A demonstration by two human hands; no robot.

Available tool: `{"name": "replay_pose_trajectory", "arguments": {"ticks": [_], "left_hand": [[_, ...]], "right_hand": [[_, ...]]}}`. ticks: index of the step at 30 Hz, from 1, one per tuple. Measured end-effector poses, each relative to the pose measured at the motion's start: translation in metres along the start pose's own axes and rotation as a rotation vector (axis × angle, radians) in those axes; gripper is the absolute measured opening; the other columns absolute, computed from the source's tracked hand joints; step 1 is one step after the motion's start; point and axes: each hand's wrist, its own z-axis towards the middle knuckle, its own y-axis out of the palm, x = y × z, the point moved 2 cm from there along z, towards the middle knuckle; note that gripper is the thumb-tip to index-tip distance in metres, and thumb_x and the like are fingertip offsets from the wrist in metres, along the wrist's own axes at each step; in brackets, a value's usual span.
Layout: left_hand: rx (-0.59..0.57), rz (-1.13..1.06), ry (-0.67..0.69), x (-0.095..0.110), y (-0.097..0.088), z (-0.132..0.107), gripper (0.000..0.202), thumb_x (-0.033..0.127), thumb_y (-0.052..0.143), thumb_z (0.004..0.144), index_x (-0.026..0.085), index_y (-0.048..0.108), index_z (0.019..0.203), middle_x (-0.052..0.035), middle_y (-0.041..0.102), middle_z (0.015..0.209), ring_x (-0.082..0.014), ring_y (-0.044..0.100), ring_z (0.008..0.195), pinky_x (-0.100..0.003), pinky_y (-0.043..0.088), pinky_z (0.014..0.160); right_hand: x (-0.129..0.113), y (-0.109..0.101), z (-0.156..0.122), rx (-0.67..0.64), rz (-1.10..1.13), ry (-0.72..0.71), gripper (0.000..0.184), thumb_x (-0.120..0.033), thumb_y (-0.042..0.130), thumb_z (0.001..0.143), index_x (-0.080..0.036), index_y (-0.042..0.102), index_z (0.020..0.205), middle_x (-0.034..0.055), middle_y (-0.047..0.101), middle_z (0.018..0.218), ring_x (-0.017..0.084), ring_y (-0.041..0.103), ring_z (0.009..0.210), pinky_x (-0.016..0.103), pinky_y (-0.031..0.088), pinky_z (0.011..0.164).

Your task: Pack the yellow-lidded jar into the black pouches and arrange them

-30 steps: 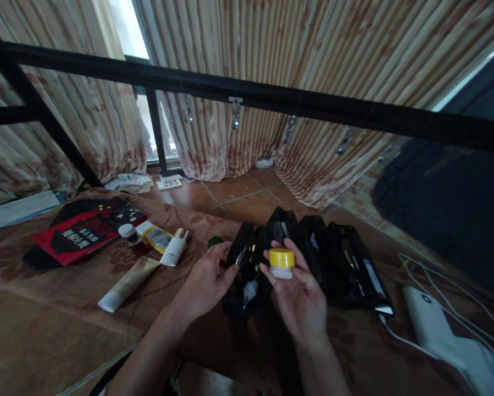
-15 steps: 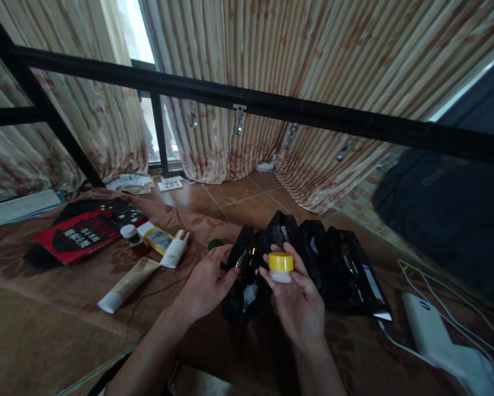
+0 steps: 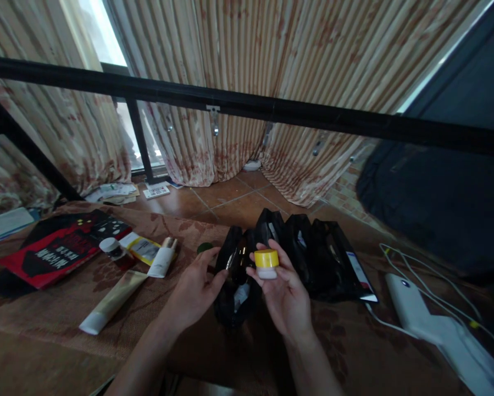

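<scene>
A small white cream jar with a yellow lid [image 3: 267,263] is held upright in the fingers of my right hand [image 3: 290,300], palm turned up. My left hand [image 3: 195,289] is closed on the left edge of a black organizer bag [image 3: 232,308]; its fingertips are partly hidden behind that edge. The bag has several sections standing open, with shiny dark items and a whitish packet inside the nearest one. Just beyond my left fingers lies a dark green round item [image 3: 204,247], partly hidden.
Left on the brown cloth [image 3: 168,302] lie a gold-and-white tube [image 3: 114,301], a white-and-gold bottle [image 3: 163,258], a yellow-white packet [image 3: 142,248], a dark jar with white cap [image 3: 115,252] and a red-black book [image 3: 57,256]. A white power bank [image 3: 407,300] with cables lies right. A black rail [image 3: 247,104] crosses behind.
The view has swung a little to the right, so everything sits further left. Both hands keep their hold, with the jar still in front of the bag.
</scene>
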Motion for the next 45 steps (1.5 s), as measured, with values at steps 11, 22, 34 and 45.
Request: {"name": "replay_pose_trajectory", "arguments": {"ticks": [11, 22, 34, 45], "left_hand": [[0.018, -0.074, -0.033, 0.0, 0.0, 0.002, 0.049, 0.037, 0.06, 0.085, 0.017, 0.054, 0.13, -0.0107, 0.069, 0.116, -0.0206, 0.071, 0.077, -0.032, 0.059, 0.063], [0.04, -0.096, -0.018, 0.0, 0.0, 0.003, 0.047, 0.035, 0.062, 0.083, 0.017, 0.059, 0.126, -0.0103, 0.071, 0.113, -0.0222, 0.072, 0.084, -0.033, 0.061, 0.066], [-0.015, -0.068, -0.031, 0.004, -0.001, 0.002, 0.049, 0.036, 0.058, 0.086, 0.017, 0.054, 0.131, -0.0115, 0.07, 0.115, -0.0213, 0.072, 0.079, -0.034, 0.061, 0.065], [-0.023, -0.044, -0.024, -0.005, 0.002, 0.002, 0.049, 0.038, 0.055, 0.089, 0.017, 0.05, 0.133, -0.0119, 0.067, 0.121, -0.0197, 0.072, 0.076, -0.036, 0.062, 0.068]], "right_hand": [[0.003, 0.004, 0.001, -0.013, 0.001, -0.023, 0.035, -0.03, 0.07, 0.081, -0.03, 0.069, 0.116, 0.0044, 0.064, 0.119, 0.023, 0.061, 0.107, 0.045, 0.054, 0.091], [0.012, -0.002, 0.001, -0.058, -0.218, -0.088, 0.052, -0.035, 0.079, 0.078, -0.029, 0.062, 0.127, 0.0016, 0.063, 0.114, 0.013, 0.06, 0.088, 0.027, 0.056, 0.078], [0.012, -0.001, 0.003, -0.047, -0.242, -0.09, 0.047, -0.04, 0.076, 0.081, -0.031, 0.062, 0.125, 0.0015, 0.063, 0.112, 0.013, 0.064, 0.083, 0.027, 0.061, 0.07], [0.01, 0.0, 0.002, -0.045, -0.21, -0.085, 0.042, -0.037, 0.077, 0.08, -0.03, 0.065, 0.119, 0.0017, 0.065, 0.108, 0.014, 0.064, 0.087, 0.028, 0.062, 0.074]]}}
